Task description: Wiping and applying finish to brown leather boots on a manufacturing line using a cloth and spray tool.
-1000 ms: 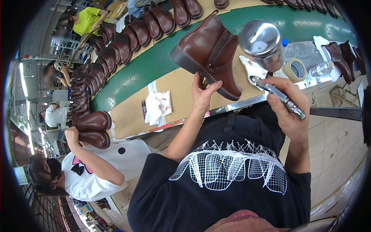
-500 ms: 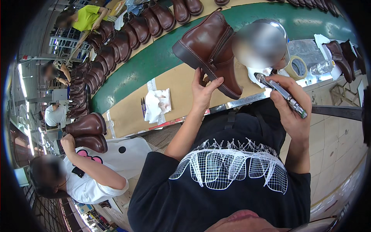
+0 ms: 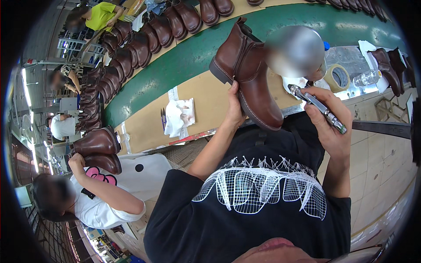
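A dark brown leather ankle boot [image 3: 252, 74] is held up over the near edge of the bench, its shaft pointing away and its toe toward me. My left hand [image 3: 236, 105] grips it from the left at the sole, thumb up along the edge; most of the fingers are hidden behind the boot. My right hand [image 3: 329, 116] is closed around a slim silver metal tool [image 3: 322, 107] with a dark front end, right of the toe and apart from it. Just beyond the tool, a rounded shiny object [image 3: 298, 52] is blurred, so its kind is unclear.
Brown cardboard [image 3: 149, 118] covers the near bench strip, with a stained white cloth [image 3: 179, 117] and dark snips [image 3: 163, 118]. Rolls of tape [image 3: 337, 78] and a clear bottle [image 3: 367, 78] lie at right. Rows of boots [image 3: 140, 46] line the green surface [image 3: 175, 61]. A co-worker [image 3: 105, 197] sits at left.
The boot has been turned in my left hand and sits slightly further right, showing more of its upper and toe. My left hand's grip has shifted. My right hand has barely moved.
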{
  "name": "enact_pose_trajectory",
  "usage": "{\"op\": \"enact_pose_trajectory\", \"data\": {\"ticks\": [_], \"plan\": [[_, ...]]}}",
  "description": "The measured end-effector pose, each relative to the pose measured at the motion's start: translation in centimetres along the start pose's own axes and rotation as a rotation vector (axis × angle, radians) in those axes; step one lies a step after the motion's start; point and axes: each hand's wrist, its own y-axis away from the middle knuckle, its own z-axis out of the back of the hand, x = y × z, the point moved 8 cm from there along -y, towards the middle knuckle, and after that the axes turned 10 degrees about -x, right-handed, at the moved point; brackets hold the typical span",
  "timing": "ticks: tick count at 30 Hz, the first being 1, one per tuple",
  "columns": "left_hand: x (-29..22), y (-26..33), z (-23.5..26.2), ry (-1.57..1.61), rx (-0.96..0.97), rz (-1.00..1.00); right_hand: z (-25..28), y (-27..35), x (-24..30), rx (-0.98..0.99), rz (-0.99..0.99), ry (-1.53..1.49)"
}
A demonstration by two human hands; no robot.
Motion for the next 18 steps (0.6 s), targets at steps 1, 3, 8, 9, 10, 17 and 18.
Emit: {"op": "enact_pose_trajectory", "data": {"ticks": [1, 3, 8, 9, 10, 17, 18], "plan": [[0.2, 0.0, 0.0, 0.007, -0.01, 0.019, -0.1, 0.0, 0.1, 0.002, 0.0, -0.001], [0.5, -0.3, 0.1, -0.002, -0.031, -0.003, -0.5, 0.2, 0.5, 0.038, 0.047, 0.046], [1.4, -0.9, 2.2, -0.105, -0.068, -0.044, -1.6, 0.0, 1.8, 0.075, 0.13, 0.077], [1.2, -0.8, 2.5, -0.141, -0.071, -0.062, -1.7, 0.0, 1.8, 0.063, 0.139, 0.09], [1.0, -0.6, 2.6, -0.176, -0.075, -0.08, -1.8, 0.0, 2.0, 0.064, 0.139, 0.09], [0.7, -0.5, 2.9, -0.279, -0.148, -0.157, -2.4, -0.1, 2.7, 0.044, 0.184, 0.146], [0.4, -0.5, 3.1, -0.256, -0.196, -0.19, -2.5, 0.0, 2.8, 0.058, 0.196, 0.166]]}}
